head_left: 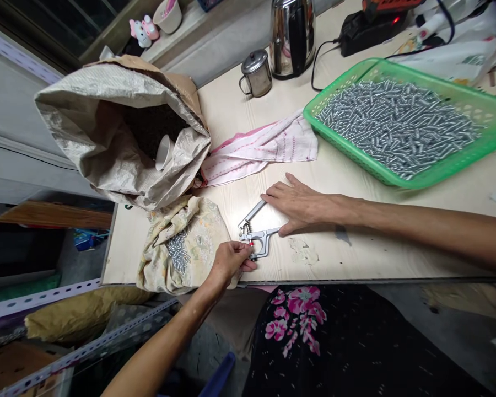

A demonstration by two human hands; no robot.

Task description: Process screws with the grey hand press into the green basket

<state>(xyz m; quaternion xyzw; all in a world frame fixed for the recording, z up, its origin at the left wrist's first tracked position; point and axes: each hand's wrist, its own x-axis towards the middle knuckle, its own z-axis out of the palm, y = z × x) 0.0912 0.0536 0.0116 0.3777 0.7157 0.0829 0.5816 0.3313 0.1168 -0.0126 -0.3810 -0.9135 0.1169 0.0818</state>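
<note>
Near the front edge of the pale wooden tabletop (pixel 355 259) lie metal hand pliers (pixel 259 238), head toward the person, with a small spring and a red spot by the jaws. The two handles stand spread apart and point away to the right.

The left hand (pixel 228 261) comes up from below the table edge. Its grip is pressed together on the head of the pliers, thumb and fingertips closed around the jaw end; whether a small piece sits between them is hidden. The right hand (pixel 296 203) lies flat over the handle ends, its grip spread: the fingers stretch along the upper handle and the thumb touches the lower one.

Just left of the left hand, a crumpled patterned cloth (pixel 198 226) holds a heap of small metal pins (pixel 177 252). Behind it stands an open woven sack (pixel 107 116) of dark material with a white cup (pixel 164 152) inside. A pink-and-white towel (pixel 268 146) stretches from the sack to a green plastic basket (pixel 434 177) filled with the same silvery pins. Farther back stand a lidded steel mug (pixel 256 73) and a steel kettle (pixel 292 36).
</note>
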